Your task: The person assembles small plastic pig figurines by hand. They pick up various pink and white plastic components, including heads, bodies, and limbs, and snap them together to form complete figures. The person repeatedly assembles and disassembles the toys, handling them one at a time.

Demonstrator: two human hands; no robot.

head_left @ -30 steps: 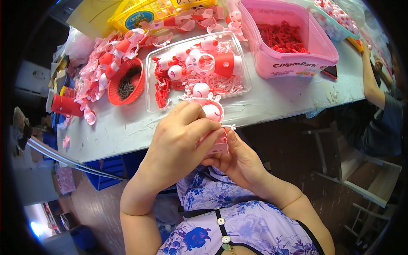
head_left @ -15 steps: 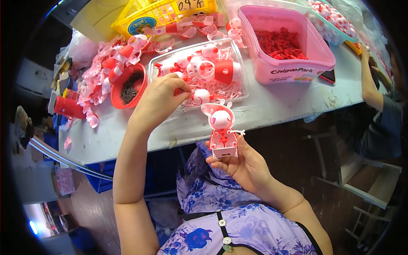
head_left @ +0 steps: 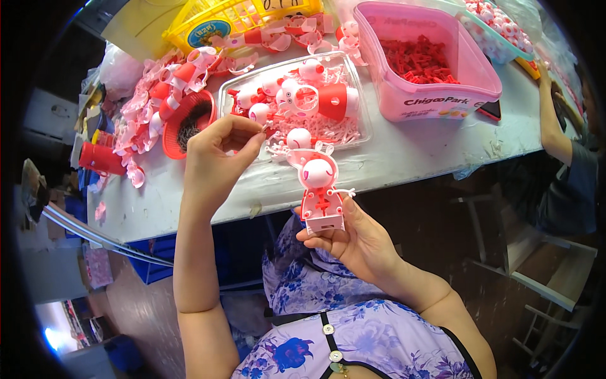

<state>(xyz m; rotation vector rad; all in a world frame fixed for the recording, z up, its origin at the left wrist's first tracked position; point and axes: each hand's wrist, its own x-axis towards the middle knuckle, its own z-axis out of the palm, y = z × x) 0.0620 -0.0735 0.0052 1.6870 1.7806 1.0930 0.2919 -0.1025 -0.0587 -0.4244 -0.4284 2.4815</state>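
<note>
My right hand (head_left: pixel 363 237) grips a pink-and-white toy figure half (head_left: pixel 320 196) by its lower body, just beyond the table's near edge. The figure has a round white head, small ears, red inner parts and a white arm sticking out to the right. My left hand (head_left: pixel 221 155) is raised by the clear tray's near left corner. Its thumb and forefinger pinch a small white plastic piece (head_left: pixel 265 127), too small to make out fully. The clear plastic tray (head_left: pixel 367 120) holds white-and-red heads, small pale parts and a larger red-and-white figure shell (head_left: pixel 331 103).
A red basket (head_left: pixel 173 140) of small dark screws stands left of the tray, beside heaped pink shells (head_left: pixel 136 120). At the right is a pink tub (head_left: pixel 429 114) of red parts. Behind are a yellow basket (head_left: pixel 252 22) and a tub of white-and-red balls (head_left: pixel 502 31). Another person's arm (head_left: pixel 552 120) rests far right.
My left hand has drawn back from the tray's heads and parts and turned, now with a small white piece at its fingertips. My right hand has shifted slightly left with the toy figure half.
</note>
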